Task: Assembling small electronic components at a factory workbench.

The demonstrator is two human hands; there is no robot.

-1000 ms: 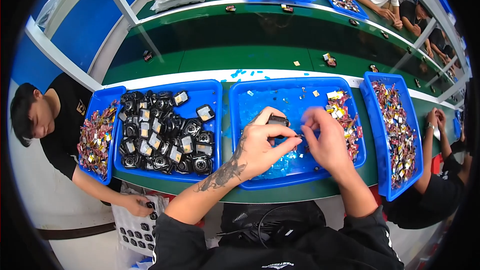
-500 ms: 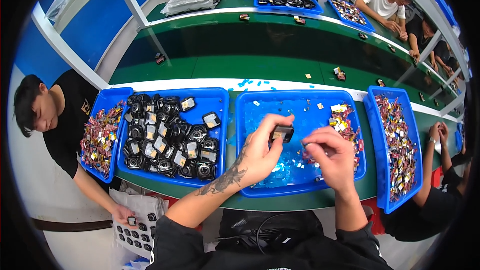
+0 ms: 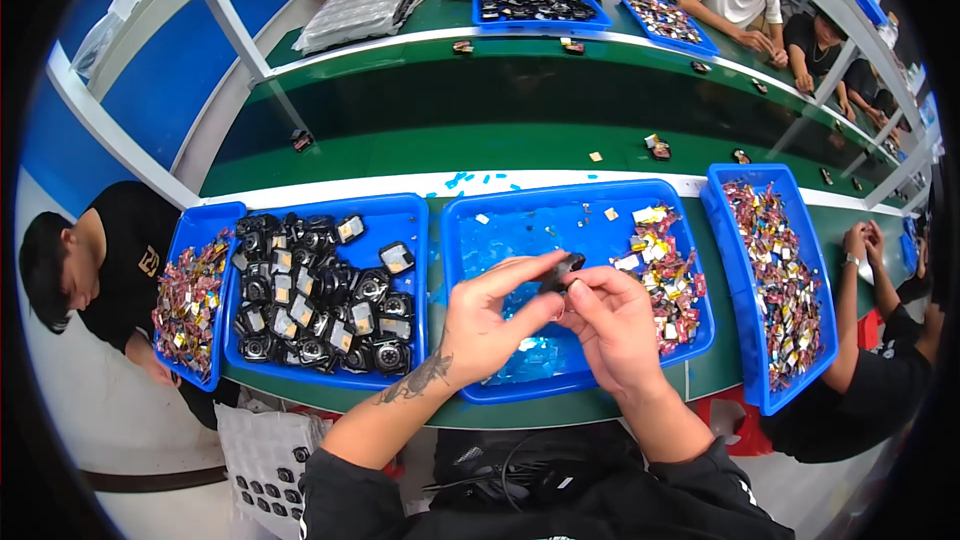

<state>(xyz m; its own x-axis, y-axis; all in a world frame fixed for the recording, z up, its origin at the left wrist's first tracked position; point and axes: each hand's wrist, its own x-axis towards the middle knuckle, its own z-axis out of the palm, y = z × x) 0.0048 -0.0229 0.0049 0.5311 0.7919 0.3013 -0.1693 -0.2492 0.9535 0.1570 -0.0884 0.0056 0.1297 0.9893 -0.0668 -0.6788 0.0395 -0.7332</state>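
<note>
Over the middle blue tray point(image 3: 452, 270), my left hand point(image 3: 490, 320) grips a small black squarish device housing point(image 3: 563, 268) between thumb and fingers. The housing is tilted, with its dark edge toward me. My right hand point(image 3: 618, 335) is closed, thumb and forefinger pinched against the near right side of the housing. Whatever that pinch holds is too small and covered to make out. Below the hands, bits of blue film point(image 3: 520, 358) lie on the tray floor. Red and yellow small battery-like parts with silver tabs point(image 3: 665, 285) are heaped along the tray's right side.
Left of it, a blue tray point(image 3: 420, 240) holds many black housings point(image 3: 310, 290). Narrow trays of the red-yellow parts stand at far left point(image 3: 195, 305) and right point(image 3: 780, 280). Beyond a white rail point(image 3: 350, 185) runs a green conveyor point(image 3: 400, 155) with scattered pieces. Co-workers sit around.
My right hand has come in to meet the left at the housing, which has turned from face-up to edge-on. The co-worker at left has drawn their hand back from the sheet of housings.
</note>
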